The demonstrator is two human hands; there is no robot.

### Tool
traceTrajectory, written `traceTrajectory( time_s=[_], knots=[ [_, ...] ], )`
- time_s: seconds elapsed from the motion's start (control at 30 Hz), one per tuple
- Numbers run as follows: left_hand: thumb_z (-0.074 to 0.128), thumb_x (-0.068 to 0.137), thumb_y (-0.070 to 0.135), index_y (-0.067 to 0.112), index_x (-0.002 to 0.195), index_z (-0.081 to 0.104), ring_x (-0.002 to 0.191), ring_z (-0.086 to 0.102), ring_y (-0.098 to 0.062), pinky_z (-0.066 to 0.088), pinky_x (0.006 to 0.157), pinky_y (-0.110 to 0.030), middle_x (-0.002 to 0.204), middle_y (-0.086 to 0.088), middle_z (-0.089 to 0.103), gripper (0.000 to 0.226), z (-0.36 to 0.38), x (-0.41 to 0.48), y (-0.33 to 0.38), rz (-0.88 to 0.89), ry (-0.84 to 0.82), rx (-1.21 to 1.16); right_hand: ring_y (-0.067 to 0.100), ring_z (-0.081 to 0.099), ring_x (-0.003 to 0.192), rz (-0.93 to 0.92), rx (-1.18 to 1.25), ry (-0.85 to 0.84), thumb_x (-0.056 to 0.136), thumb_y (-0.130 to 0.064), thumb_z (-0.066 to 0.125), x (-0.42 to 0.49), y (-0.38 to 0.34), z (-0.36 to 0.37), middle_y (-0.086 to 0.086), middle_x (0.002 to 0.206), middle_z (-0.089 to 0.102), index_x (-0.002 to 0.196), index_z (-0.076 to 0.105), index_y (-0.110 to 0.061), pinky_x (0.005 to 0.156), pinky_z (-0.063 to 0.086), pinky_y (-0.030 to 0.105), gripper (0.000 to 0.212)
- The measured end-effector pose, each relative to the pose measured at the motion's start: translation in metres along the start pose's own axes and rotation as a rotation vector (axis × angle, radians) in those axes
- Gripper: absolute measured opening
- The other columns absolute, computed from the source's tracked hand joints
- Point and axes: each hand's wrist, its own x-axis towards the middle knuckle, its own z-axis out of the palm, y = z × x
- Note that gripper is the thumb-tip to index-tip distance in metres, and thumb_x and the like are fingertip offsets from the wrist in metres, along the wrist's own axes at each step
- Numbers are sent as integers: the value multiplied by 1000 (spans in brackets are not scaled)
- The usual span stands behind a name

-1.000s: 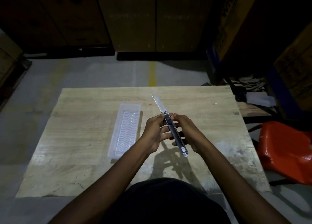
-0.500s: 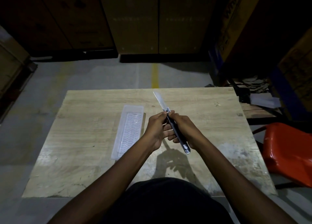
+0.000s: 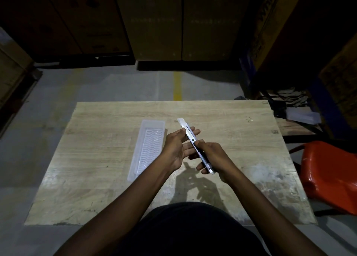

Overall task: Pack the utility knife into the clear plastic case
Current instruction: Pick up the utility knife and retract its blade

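Head view: over the desk [image 3: 241, 143], your right hand [image 3: 214, 157] wrapped its grip round the utility knife [image 3: 190, 138], your left hand [image 3: 176, 147] pinching near the bared blade, aimed eleven o'clock, likely for safety. The clear plastic case [image 3: 147, 147] lay apart at nine o'clock.

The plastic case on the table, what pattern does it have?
Rows of wavy ridges on the clear plastic case, head view.

The left hand [image 3: 174, 149], right hand [image 3: 213, 156] and forearms [image 3: 135, 194] are bare; the garment [image 3: 185, 228] is black.
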Motion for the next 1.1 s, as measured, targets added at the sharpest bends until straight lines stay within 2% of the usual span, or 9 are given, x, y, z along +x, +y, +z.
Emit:
traceTrajectory(
  time_s=[0.4,0.57,0.67,0.7,0.77,0.87,1.1],
  knots=[
    [36,101,26,6,117,57,81,73,-29,62,64,-34,113,-9,69,33,-3,2,3,-4,13,-26,18,62,49,72,17,-5,92,-45,53,-12,11,-4,5,83,79,87,68,-8,50,49,25,40],
    [37,101,25,5,117,57,79,74,-28,62,62,-34,112,-9,69,33,-3,4,5,5,35,-27,18,59,48,55,36,-30,94,-42,52,-17,19,-6,9,84,78,81,67,-8,48,44,26,39],
    [36,101,24,6,114,58,77,74,-28,62,63,-35,111,-9,69,31,-2,4,4,10,35,-11,18,54,44,32,19,-50,96,-40,47,-19,23,-6,11,75,76,76,66,-5,45,39,24,44],
    [35,101,24,6,113,58,76,74,-28,62,64,-35,110,-9,69,31,-1,3,3,11,32,-5,17,50,41,13,7,-62,98,-39,45,-20,24,-6,10,65,73,70,63,-5,44,36,24,47],
    [34,102,24,8,108,60,74,74,-27,62,66,-36,109,-8,70,32,0,3,2,12,24,0,14,35,35,-27,16,-103,100,-37,40,-20,28,-5,6,48,52,60,53,-9,43,26,23,50],
    [35,102,25,9,104,62,74,74,-27,62,67,-36,105,-6,71,32,0,3,1,16,12,0,10,21,38,-53,54,-152,102,-33,35,-18,32,-3,-1,49,29,57,38,-15,41,17,20,48],
    [34,102,26,9,104,62,76,74,-28,62,68,-38,104,-5,71,33,0,3,2,23,9,-11,10,17,41,-85,159,-192,104,-27,32,-14,34,-3,-2,48,26,56,37,-17,44,14,22,49]
  ],
)
